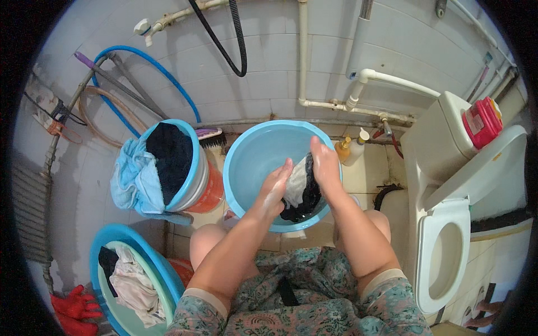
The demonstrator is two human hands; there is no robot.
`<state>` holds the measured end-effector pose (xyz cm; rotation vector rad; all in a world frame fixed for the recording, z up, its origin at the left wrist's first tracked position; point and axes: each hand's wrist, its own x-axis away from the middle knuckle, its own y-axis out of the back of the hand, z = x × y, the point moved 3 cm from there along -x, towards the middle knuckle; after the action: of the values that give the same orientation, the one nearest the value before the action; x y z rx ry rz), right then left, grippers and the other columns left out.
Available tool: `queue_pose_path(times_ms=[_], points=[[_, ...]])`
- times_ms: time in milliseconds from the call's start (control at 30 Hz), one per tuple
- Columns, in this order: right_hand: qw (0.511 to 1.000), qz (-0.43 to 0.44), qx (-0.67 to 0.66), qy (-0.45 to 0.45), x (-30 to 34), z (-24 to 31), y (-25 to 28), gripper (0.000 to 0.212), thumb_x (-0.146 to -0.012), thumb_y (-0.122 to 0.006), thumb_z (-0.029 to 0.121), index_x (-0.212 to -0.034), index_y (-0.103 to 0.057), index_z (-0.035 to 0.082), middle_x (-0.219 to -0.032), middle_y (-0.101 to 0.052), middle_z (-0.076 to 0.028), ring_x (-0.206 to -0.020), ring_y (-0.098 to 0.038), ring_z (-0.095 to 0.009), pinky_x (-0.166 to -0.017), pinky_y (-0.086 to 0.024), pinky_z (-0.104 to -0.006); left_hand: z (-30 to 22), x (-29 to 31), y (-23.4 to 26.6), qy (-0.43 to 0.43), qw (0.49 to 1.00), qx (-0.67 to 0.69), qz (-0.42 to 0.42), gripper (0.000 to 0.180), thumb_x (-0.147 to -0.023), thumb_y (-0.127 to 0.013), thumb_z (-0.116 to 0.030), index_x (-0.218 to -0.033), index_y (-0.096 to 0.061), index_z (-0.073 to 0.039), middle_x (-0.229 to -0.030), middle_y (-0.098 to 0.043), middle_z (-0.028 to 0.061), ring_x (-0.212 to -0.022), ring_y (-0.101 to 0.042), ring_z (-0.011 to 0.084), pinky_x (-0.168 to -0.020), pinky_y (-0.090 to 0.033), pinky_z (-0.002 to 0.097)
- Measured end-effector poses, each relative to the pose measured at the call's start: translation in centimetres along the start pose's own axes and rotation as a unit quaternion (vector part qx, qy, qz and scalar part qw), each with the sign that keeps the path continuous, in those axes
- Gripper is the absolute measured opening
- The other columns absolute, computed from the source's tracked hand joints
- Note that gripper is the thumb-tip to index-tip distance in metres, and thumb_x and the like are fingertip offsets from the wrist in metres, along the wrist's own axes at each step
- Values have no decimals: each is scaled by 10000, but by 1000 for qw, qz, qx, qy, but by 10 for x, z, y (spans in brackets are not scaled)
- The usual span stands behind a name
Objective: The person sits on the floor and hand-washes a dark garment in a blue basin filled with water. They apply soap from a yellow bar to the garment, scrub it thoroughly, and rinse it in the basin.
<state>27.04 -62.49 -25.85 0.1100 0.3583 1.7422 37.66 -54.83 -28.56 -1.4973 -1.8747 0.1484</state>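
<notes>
A black and greyish-white cloth item [298, 185] is stretched between my two hands over a light blue basin [238, 159]. Its dark lower part hangs down into the basin, where it looks wet. My left hand [274, 187] grips it on the pale side, and whitish suds show on the hand and wrist. On the other side my right hand [326, 163] is closed on the cloth's upper edge. Some fingers of both hands are hidden behind the cloth, whose exact kind I cannot make out.
Left of the basin, a bucket [196, 168] holds a black cloth [168, 159] and a blue towel [134, 176]. Nearer, a blue tub [101, 255] holds more clothes. A brush [211, 137], two pump bottles [352, 148] and a toilet [443, 257] stand around; red gloves [75, 308] lie lower left.
</notes>
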Motion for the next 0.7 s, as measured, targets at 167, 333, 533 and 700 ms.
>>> queue_pose_path(times_ms=[167, 333, 533, 700], points=[[906, 49, 132, 400, 78, 48, -41, 255, -809, -551, 233, -615, -580, 69, -601, -582, -144, -515, -583, -290, -567, -492, -419, 25, -22, 25, 35, 960, 220, 170, 455, -889, -464, -511, -1007, -564, -83, -1004, -606, 64, -894, -572, 180, -797, -450, 327], [941, -24, 302, 153, 12, 13, -17, 387, -862, -493, 330, -579, -608, 93, -554, -576, -156, -496, -584, -310, -442, -456, -409, 32, -3, -19, 72, 976, 195, 61, 413, -911, -413, -507, -989, -540, -122, -1018, -584, 48, -946, -554, 183, -818, -457, 362], [903, 35, 350, 246, 46, 25, -37, 319, -831, -529, 324, -636, -638, 95, -632, -609, -153, -583, -612, -302, -465, -479, -398, 40, -12, 21, 32, 986, 165, -23, 463, -924, -394, -482, -1151, -487, -88, -1127, -552, 104, -1050, -531, 245, -940, -396, 420], [996, 49, 22, -65, -14, -40, -7, 472, -916, -416, 434, -848, -599, 4, -791, -610, -220, -765, -577, -405, -697, -445, -432, -11, 16, -7, 87, 991, 87, 60, 635, -900, -387, -545, -1260, -417, -23, -1270, -472, 101, -1188, -445, 235, -983, -359, 419]])
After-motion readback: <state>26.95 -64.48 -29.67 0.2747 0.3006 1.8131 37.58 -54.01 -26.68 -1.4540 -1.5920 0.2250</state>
